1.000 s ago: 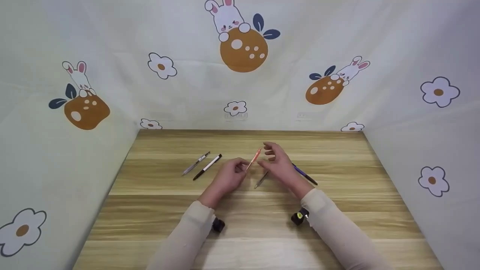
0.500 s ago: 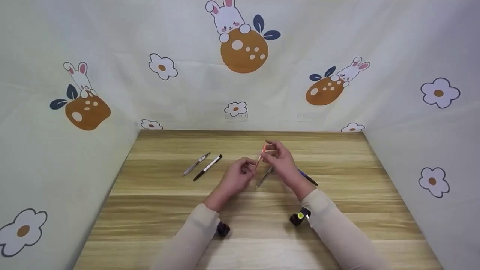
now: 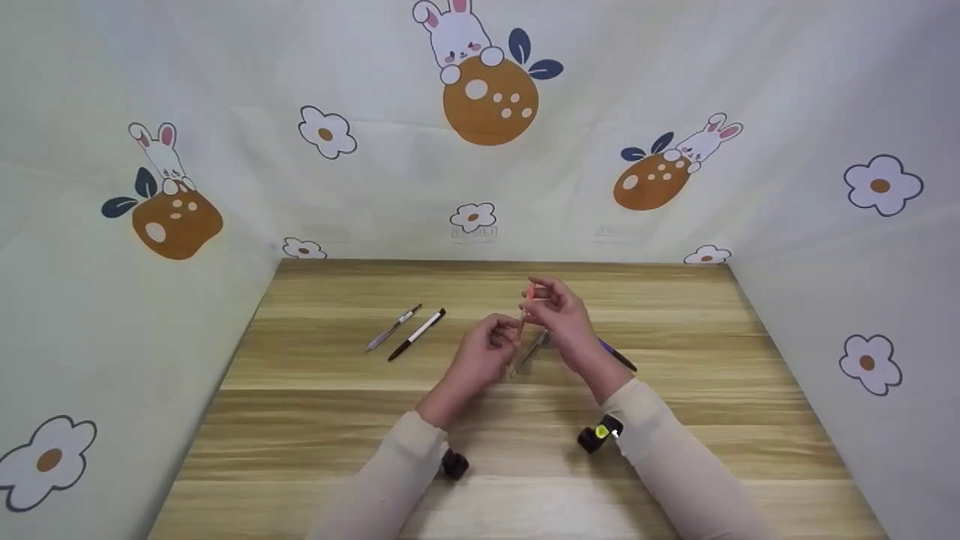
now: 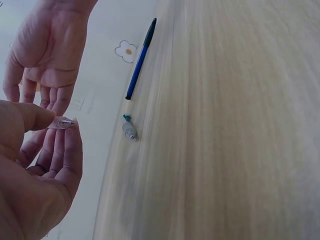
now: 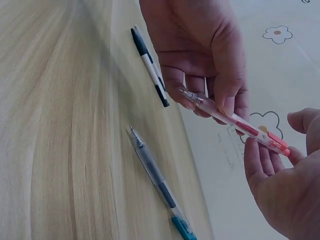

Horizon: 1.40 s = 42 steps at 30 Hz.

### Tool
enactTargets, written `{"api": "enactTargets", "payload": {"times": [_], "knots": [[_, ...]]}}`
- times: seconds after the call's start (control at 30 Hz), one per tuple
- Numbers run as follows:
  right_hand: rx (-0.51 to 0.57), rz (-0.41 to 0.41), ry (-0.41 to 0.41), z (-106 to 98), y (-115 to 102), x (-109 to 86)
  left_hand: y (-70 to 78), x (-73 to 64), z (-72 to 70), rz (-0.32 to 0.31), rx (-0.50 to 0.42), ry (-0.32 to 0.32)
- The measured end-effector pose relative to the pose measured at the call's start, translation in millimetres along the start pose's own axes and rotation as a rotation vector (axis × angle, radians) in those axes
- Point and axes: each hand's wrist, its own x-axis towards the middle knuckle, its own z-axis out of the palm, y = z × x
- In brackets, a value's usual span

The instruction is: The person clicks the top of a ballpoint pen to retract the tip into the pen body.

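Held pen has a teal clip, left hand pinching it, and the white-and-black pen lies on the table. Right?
The clip on the held pen is pinkish red, not teal, as the right wrist view shows. The left hand does pinch that pen, and the white-and-black pen lies on the table.

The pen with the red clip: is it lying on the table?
No, the right wrist view shows the left hand pinching the red-clipped pen up off the table.
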Motion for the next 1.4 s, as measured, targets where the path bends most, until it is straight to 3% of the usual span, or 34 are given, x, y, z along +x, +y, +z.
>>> {"api": "enactTargets", "payload": {"times": [0.2, 0.67, 1.17, 1.4], "knots": [[-0.002, -0.046, -0.012, 2.6, -2.8, -1.8, -0.5, -1.4, 3.2, -0.002, -0.031, 0.008], [-0.116, -0.131, -0.072, 4.0, -13.5, -5.3, 1.7, -4.3, 8.8, -0.022, -0.131, 0.006], [-0.107, -0.156, -0.067, 5.7, -19.8, -3.4, 5.8, -2.7, 10.4, -0.016, -0.236, -0.02], [-0.095, -0.169, -0.077, 5.7, -20.9, -4.1, 7.9, -3.4, 10.7, -0.018, -0.234, -0.012]]}}
